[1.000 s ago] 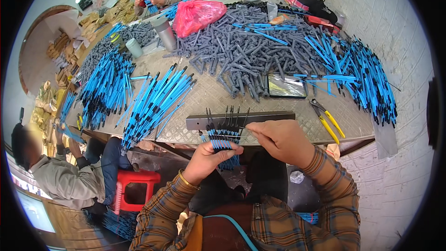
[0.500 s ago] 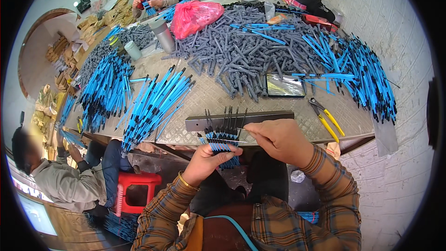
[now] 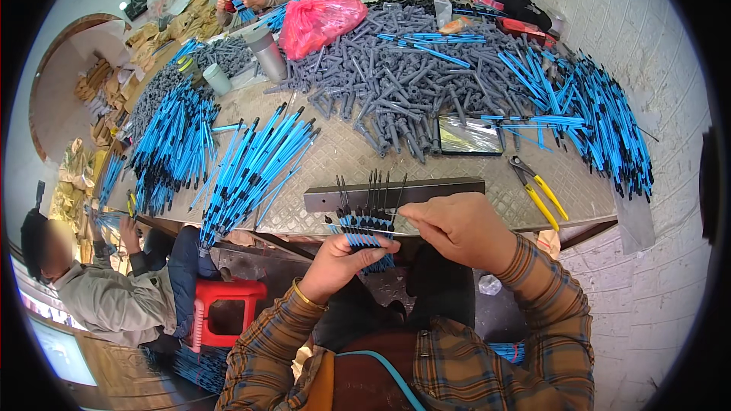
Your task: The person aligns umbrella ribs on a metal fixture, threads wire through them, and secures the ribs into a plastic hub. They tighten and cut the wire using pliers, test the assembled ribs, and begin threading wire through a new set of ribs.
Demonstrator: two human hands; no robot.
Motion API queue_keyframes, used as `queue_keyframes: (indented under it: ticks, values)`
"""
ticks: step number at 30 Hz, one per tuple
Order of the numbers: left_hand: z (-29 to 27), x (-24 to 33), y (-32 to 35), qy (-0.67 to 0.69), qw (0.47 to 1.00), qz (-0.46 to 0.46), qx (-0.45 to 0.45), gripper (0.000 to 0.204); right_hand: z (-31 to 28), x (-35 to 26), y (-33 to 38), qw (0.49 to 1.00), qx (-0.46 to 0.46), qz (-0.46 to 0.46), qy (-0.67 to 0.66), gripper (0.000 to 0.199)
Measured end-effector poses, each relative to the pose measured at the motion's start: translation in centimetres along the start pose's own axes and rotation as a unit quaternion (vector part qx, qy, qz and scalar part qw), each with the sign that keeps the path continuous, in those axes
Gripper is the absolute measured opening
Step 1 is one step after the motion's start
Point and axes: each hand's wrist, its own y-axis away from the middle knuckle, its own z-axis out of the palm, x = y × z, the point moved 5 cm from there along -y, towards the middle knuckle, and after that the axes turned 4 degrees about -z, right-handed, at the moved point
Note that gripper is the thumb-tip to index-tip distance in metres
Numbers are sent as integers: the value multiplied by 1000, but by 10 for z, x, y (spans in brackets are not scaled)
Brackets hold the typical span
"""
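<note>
My left hand (image 3: 335, 266) is closed round a row of blue rods (image 3: 365, 240) with black upper parts. Thin dark tips point up from them toward the table, and the lower ends hang below my fingers. A thin line crosses the black parts. My right hand (image 3: 457, 228) is in a pinch at the right side of the rods; whatever lies between its fingertips is too small to name. Just beyond both hands, a dark metal bar (image 3: 445, 190) lies along the table's near edge, with a hole at its left end.
Blue rods lie in a fanned pile (image 3: 255, 171) at left and a big pile (image 3: 609, 125) at right. Grey plastic plugs (image 3: 388, 61) are heaped behind. Yellow-handled pliers (image 3: 537, 190) rest right of the bar. A person (image 3: 114, 281) sits at left near a red stool (image 3: 228, 293).
My hands and the rods stay almost in place; the thin bright piece by my right fingertips no longer shows clearly. The seated person at left has raised a hand.
</note>
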Motion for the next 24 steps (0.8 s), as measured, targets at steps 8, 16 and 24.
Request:
queue_keyframes:
  ticks: [8, 16, 24]
  values:
    - [-1, -1, 1, -12, 1000, -12, 8, 19, 1, 2, 4, 1000, -18, 4, 22, 18]
    - [1, 1, 0, 6, 1000, -8, 0, 19, 1, 2, 3, 1000, 12, -15, 14, 17]
    - [0, -1, 0, -6, 1000, -13, -2, 18, -2, -3, 1, 999, -28, -15, 42, 16]
